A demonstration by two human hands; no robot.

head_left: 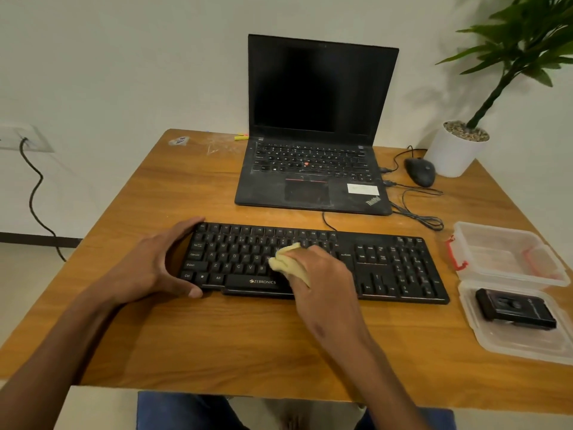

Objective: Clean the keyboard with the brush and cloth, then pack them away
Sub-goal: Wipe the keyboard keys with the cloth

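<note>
Container [508,252] of clear plastic stands open at the desk's [248,336] right; its lid [524,342] holds one black brush [514,308]. Left hand [148,265] grips the one keyboard's [397,268] end; right hand [322,271] bunches one yellow cloth [288,262] on its keys

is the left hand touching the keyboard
Touching. The head view shows the left hand gripping the left end of the keyboard, fingers over its far edge and thumb against its near edge.
</note>
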